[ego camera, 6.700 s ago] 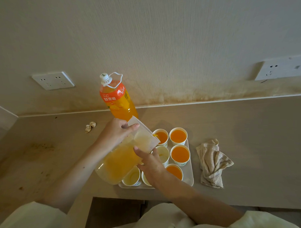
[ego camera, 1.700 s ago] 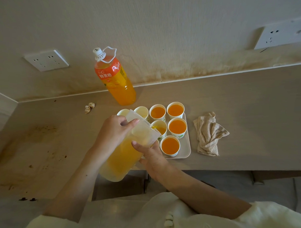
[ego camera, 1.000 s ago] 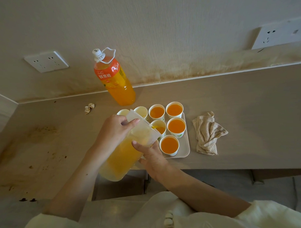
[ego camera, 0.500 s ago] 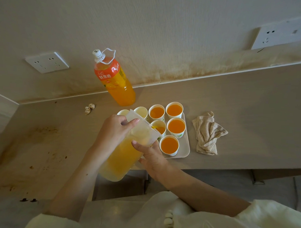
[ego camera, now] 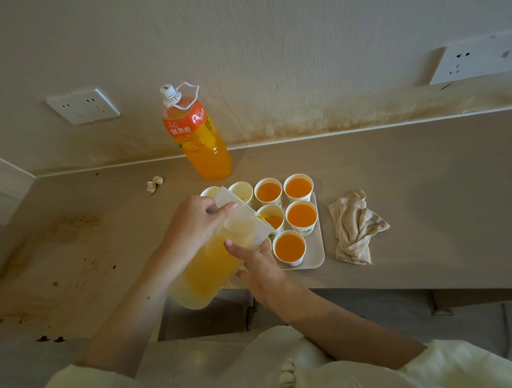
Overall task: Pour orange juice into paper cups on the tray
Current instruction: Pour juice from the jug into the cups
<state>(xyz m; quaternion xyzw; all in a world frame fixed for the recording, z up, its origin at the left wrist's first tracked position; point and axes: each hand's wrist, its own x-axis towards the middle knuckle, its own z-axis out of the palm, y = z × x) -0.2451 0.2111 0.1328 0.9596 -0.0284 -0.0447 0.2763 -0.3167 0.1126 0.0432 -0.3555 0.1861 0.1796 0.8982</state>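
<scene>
Left hand: fingers wrapped round the top of a clear pitcher, thumb across its lid, tipping it to the right.
Right hand: thumb laid on the pitcher's lower wall, bracing it; the other fingers are hidden underneath.
Pitcher: roughly half full of orange juice, held above the near edge of the surface, spout over the tray.
Cup under the spout: mid-tray, partly full, with a thin stream running in.
Change: several seconds ago this cup was empty. Over the last second or two the pitcher has stayed at the same tilt while the cup fills.
Meaning: this pour looks close to done, and levelling the pitcher is probably next.
Full cups: four, to the right and behind.
Empty cups: two at the back left; more may hide behind the pitcher.
Cloth: crumpled, right of the tray, not touching it.
Juice bottle: capped and upright by the wall.
</scene>
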